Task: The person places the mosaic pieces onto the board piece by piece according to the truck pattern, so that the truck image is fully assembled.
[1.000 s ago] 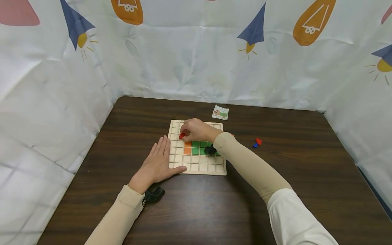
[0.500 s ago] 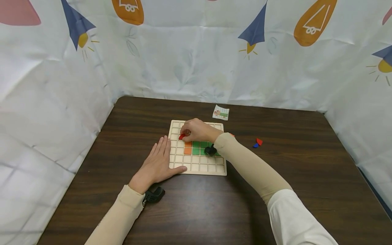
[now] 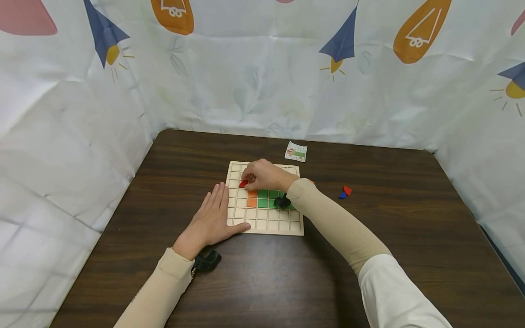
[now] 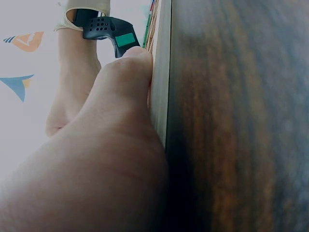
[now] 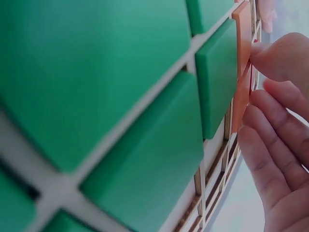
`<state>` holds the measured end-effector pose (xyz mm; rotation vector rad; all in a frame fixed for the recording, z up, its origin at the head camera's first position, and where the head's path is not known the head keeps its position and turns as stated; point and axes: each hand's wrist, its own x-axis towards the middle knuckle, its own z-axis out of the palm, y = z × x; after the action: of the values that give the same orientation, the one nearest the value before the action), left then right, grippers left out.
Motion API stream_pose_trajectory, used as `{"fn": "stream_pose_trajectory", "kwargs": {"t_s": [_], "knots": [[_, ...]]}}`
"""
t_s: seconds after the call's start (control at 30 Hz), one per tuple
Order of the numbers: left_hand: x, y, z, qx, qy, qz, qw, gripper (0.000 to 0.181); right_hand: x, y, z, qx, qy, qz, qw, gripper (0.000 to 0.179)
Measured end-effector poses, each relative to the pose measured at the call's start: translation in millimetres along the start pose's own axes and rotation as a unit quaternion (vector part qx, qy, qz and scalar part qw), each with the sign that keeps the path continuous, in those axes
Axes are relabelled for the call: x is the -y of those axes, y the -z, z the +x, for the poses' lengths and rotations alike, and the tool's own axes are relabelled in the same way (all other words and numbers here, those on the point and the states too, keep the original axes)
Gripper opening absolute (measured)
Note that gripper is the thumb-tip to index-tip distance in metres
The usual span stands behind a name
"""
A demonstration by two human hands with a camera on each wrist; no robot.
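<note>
My left hand (image 3: pixel 209 223) lies flat with straight fingers along the left side of a pale wooden grid board (image 3: pixel 266 224). Its thumb rests on the board's front edge. Over the board's upper left part, my right hand (image 3: pixel 266 175) pinches a small red piece (image 3: pixel 243 184) between thumb and fingers. How far that piece sits in its cell is hidden. Orange tiles (image 3: pixel 252 202) and green tiles (image 3: pixel 263 203) fill cells in the middle rows, partly under the right wrist. The right wrist view shows green tiles (image 5: pixel 149 159) close up, with fingertips beside the orange tiles (image 5: pixel 244 38).
Behind the board lies a small printed card (image 3: pixel 296 151) with a coloured grid pattern. To the right, a loose red piece (image 3: pixel 347 190) and a blue piece (image 3: pixel 342 195) lie together on the dark wooden table (image 3: pixel 393 205). An orange piece (image 3: pixel 311 181) peeks out behind the right sleeve.
The red piece has turned slightly in the right fingers. Both hands otherwise stay in the same place, and the board has not shifted.
</note>
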<state>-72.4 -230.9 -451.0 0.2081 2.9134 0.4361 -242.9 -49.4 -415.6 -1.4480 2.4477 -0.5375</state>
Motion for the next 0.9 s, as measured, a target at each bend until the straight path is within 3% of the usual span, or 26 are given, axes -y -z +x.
{"fn": "stream_pose_trajectory", "kwargs": {"t_s": [0.5,0.9], "knots": [[-5.6,2.1,-0.8,0.010,0.004,-0.007,0.9999,0.128,-3,11,-22.3,-0.016,-0.021,0.023,0.9994,0.029],[-3.7,2.9,-0.6,0.015,0.007,-0.010,0.9998,0.130,-5,20,-44.3,-0.035,-0.015,0.049,0.9981,0.028]]}}
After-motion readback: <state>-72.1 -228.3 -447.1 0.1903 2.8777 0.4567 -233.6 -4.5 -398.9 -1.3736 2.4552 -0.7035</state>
